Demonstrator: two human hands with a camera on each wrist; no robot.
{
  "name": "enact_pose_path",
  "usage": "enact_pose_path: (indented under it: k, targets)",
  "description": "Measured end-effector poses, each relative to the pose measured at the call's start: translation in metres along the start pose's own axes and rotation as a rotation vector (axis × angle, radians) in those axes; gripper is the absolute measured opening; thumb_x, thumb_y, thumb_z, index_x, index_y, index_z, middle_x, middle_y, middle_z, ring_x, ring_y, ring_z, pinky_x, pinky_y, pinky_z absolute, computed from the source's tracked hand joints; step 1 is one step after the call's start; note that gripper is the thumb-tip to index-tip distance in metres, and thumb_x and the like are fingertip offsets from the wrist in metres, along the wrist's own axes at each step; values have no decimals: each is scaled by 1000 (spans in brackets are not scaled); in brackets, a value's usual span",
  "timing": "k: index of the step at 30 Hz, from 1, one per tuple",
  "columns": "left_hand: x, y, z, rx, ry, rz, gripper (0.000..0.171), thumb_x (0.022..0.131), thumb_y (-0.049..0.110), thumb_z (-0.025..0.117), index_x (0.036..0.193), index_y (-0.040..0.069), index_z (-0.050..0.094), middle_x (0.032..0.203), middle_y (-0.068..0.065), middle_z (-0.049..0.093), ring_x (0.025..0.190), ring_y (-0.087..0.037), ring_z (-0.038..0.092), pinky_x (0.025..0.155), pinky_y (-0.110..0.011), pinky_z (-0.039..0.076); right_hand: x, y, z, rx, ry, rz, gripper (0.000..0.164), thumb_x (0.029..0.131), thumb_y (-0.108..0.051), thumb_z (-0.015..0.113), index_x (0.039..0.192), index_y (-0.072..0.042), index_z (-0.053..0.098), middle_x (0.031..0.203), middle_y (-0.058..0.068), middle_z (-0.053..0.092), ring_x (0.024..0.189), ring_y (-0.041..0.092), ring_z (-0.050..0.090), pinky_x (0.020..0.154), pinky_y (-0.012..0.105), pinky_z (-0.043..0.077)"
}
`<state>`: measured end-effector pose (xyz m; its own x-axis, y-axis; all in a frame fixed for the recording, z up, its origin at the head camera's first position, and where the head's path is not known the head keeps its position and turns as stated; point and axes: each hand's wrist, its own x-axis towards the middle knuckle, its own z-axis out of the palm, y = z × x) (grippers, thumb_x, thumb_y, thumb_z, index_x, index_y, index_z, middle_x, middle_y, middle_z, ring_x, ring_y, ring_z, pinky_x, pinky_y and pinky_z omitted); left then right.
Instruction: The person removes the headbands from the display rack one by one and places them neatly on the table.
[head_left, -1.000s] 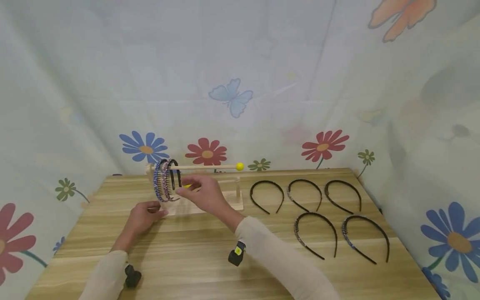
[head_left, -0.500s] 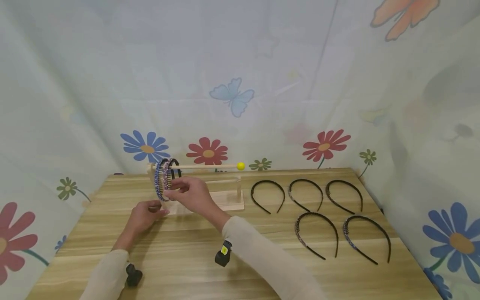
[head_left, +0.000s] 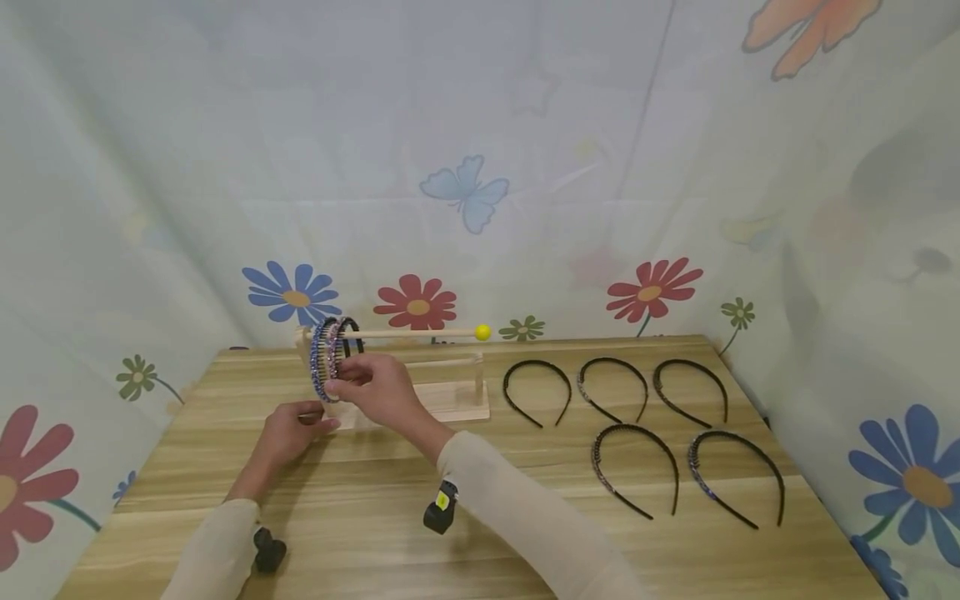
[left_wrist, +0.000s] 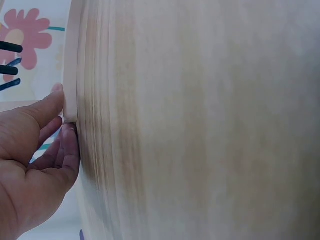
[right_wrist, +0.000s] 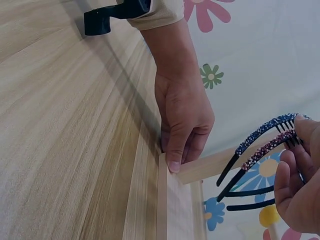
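Two comb-toothed headbands, one with blue beads and one with pink beads, hang side by side at the left end of a wooden stand's rod. My right hand pinches at the pink one with thumb and fingers; in the right wrist view its thumb reaches the blue beads. My left hand grips the front left corner of the stand's base, thumb on top and fingers at the end, as the left wrist view shows. The stand's left part is partly hidden behind the headbands and right hand.
On the wooden table, right of the stand, lie several black headbands in two rows, among them a back-row one and a blue-beaded one. A yellow ball caps the rod's right end. A flowered cloth hangs behind.
My right hand has moved left along the rod, from beside the headbands onto the pink one. My left hand has stayed on the base.
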<state>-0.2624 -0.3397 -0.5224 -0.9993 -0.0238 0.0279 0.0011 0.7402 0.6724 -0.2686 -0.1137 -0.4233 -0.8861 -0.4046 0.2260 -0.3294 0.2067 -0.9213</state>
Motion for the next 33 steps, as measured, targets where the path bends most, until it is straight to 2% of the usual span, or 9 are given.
enact_pose_path:
  k: [6,12,15,19,27,33]
  targets:
    - [-2,3,0,4,0,-3,53,95,31,75,128,-9,65,125,-28,67,113,-43,68,94,-54,56,-1,1,-3,-19,15,-17,21,92,-25,78,108,-12,77,88,-12,74,78,-2,67,68,17,55]
    - [-2,4,0,-7,-6,0,52,95,29,76,127,-10,65,122,-28,69,112,-41,69,93,-53,56,-4,-3,-13,-48,22,-11,19,94,-26,77,107,-12,78,85,-11,74,73,0,69,61,19,54]
    - [-2,4,0,2,-8,-9,52,95,29,76,127,-10,65,122,-28,69,112,-41,69,94,-54,56,-5,-4,-19,-89,21,-33,20,95,-27,75,110,-13,77,87,-10,75,75,-2,67,63,18,54]
    - [-2,5,-1,15,-17,-23,53,95,31,75,128,-9,65,124,-28,68,113,-43,68,95,-56,55,-5,-3,-29,-129,32,-58,23,96,-28,74,114,-13,77,92,-8,76,83,2,69,68,17,54]
    - [-2,7,-1,15,-30,-24,55,96,31,75,129,-10,64,122,-28,68,111,-43,68,95,-56,54,-8,4,-43,-94,71,-61,19,96,-24,74,111,-13,77,91,-11,74,84,6,70,66,20,56]
    - [-4,8,-1,26,-24,-24,54,96,30,75,130,-10,63,121,-28,69,111,-42,69,95,-57,53,-12,4,-56,-110,85,-68,18,97,-27,73,109,-14,78,88,-13,73,82,2,68,66,20,56]
